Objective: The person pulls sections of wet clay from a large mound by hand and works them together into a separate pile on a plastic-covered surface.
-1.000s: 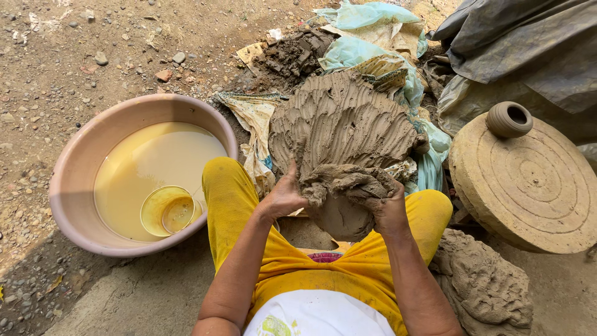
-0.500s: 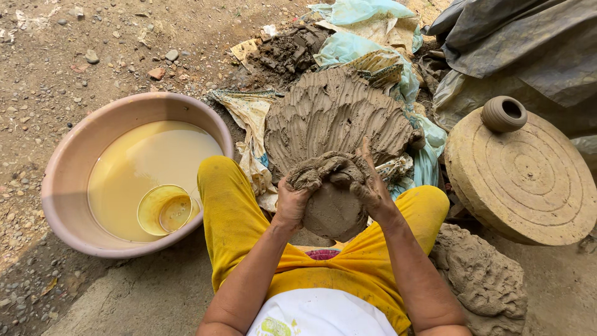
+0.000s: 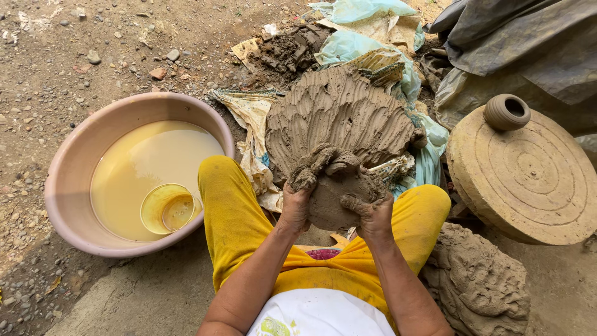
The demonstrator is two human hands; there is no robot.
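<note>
Clay lump [image 3: 336, 196] sits between the knees, just below the big grooved clay mound [image 3: 339, 118]. Left hand [image 3: 297, 205] and right hand [image 3: 372, 214] both clamped on it, grip firm from either side. Best to squeeze evenly, supporting underneath. Basin [image 3: 74, 162] of murky water near left; wheel disc [image 3: 528, 180] right.

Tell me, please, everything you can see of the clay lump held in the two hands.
The clay lump is grey-brown, wet-looking and rough, with a smoother rounded lower face and torn, folded clumps on top. Both hands grip it: the left hand on its left side, the right hand on its right, fingers pressed into it. It is held above the lap, just in front of the big ridged clay mound.
</note>
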